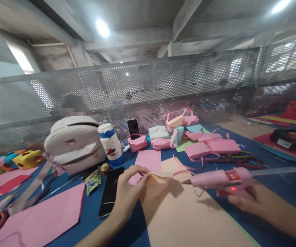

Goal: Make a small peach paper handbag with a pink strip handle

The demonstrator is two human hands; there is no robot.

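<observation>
Head view, and from where I stand I see the person's left hand [131, 188], at the centre of the frame, with thumb and fingers pinched together on a small folded peach paper [158, 180]. Toward the lower right, the right hand [251, 200] is wrapped around the grip of a pink glue gun [215, 180], its red light glowing and its nozzle pointing left, near the folded piece. Below both, at bottom centre, lies a large peach sheet [189, 219]. Left of it a dark phone [109, 195] lies flat, partly behind the left wrist. Pink paper bags [196, 151] crowd the right of centre; a white backpack [73, 144] and a blue-and-white bottle [109, 145] stand left of centre.
</observation>
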